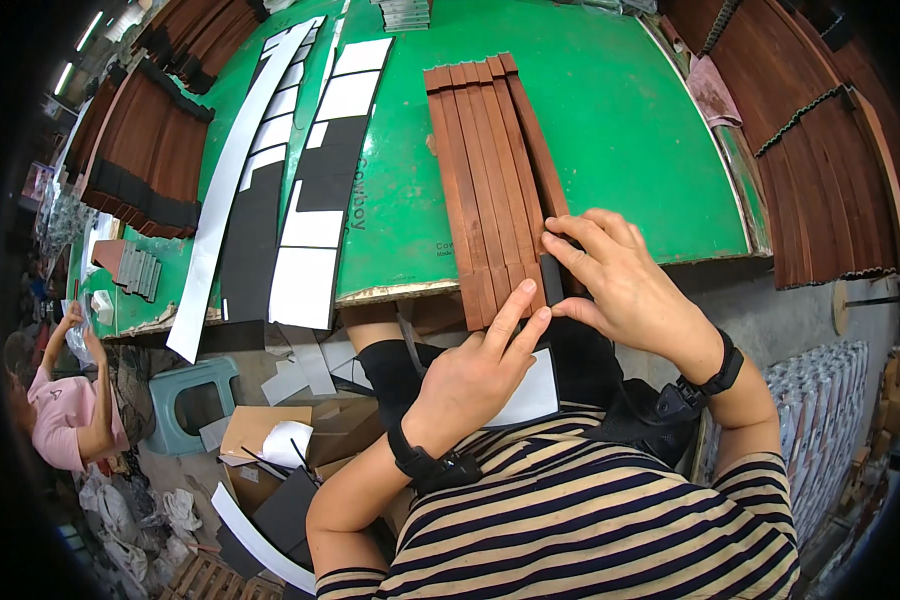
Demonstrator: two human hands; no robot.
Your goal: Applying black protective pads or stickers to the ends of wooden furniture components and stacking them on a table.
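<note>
Several reddish-brown wooden slats (pixel 482 180) lie side by side on the green tabletop (pixel 630 130), their near ends jutting past its front edge. The rightmost slat is slightly fanned away from the others, with a black strip (pixel 552 280) at its near end. My right hand (pixel 620 275) is closed around that end, fingertips on the slat and thumb below, against the black strip. Two extended fingers of my left hand (pixel 485 370) touch the near ends of the slats; its other fingers are hidden underneath. A white sheet (pixel 530 390) rests by my lap.
Black foam strips with white backing (pixel 320 190) and a long white strip (pixel 230 190) lie left of the slats. Stacked slats (pixel 150 150) stand at left, more (pixel 820 150) at right. A teal stool (pixel 192 405), cardboard box (pixel 260 440) and a person in pink (pixel 70 420) are lower left.
</note>
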